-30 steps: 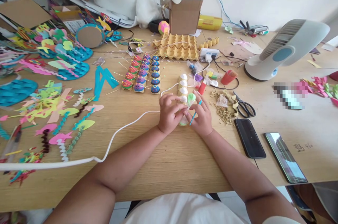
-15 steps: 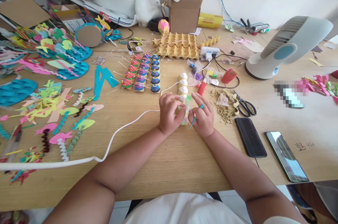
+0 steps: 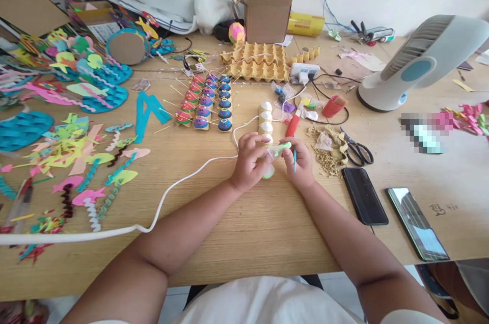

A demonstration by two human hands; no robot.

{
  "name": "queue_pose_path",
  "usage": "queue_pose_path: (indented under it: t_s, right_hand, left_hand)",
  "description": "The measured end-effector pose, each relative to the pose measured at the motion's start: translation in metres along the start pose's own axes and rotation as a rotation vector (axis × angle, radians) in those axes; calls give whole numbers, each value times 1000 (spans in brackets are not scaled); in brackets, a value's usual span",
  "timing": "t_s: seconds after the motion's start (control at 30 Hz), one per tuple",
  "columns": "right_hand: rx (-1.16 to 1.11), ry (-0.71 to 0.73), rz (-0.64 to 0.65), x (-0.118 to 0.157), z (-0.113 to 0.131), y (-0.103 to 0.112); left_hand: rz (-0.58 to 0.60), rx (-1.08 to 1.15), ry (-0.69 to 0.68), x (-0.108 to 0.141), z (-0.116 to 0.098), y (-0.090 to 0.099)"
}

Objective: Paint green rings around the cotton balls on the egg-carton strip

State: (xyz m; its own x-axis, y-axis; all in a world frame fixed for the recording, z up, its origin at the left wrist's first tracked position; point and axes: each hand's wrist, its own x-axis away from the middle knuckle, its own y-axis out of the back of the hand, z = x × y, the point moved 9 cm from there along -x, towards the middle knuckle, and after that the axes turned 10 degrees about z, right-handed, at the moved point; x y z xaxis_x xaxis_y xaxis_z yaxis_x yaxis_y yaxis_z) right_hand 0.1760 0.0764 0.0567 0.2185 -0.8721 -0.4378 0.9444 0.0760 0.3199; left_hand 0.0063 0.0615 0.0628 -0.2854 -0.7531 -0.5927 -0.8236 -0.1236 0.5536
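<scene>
Pinched in my left hand (image 3: 249,161) is a clear plastic bag (image 3: 270,151), with light green clay (image 3: 282,147) at its right end. My right hand (image 3: 300,162) has its fingers closed at the clay's right end and also holds a thin blue stick (image 3: 294,158) pointing down. Under and beyond my hands stands a strip of egg-carton cups (image 3: 266,116) with white tops; the nearest cup (image 3: 268,171) has a pale green top. A red tool (image 3: 293,125) lies just beyond my right hand.
Painted egg-carton strips (image 3: 208,102) with pins stand ahead on the left. Paper cutouts (image 3: 87,171) cover the left side. Scissors (image 3: 357,148), two phones (image 3: 365,196) and a white fan (image 3: 405,69) are on the right. A white cable (image 3: 183,179) runs leftward.
My hands have drawn slightly apart, bringing the green clay and bag into clearer view between them. The blue stick has turned from slanted to nearly upright.
</scene>
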Motion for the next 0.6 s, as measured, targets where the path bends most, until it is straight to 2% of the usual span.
queue_pose_path:
  t_s: [0.17,0.27,0.37,0.43,0.53,0.6]
  right_hand:
    - [-129,-103,-40,3,-4,-4]
    - [-201,-122,-83,2,-10,-2]
    - [-262,-166,-161,1,-18,4]
    - [-296,-196,-186,2,-22,6]
    - [-328,-217,-153,2,-23,0]
    - [-342,-224,-125,2,-22,-3]
  left_hand:
    - [-150,27,144,3,21,10]
    - [-204,5,147,3,25,13]
    - [-279,-44,112,5,19,21]
    - [-241,-80,92,3,13,20]
    - [-124,-101,56,1,5,13]
    - [-114,-108,18,1,-1,13]
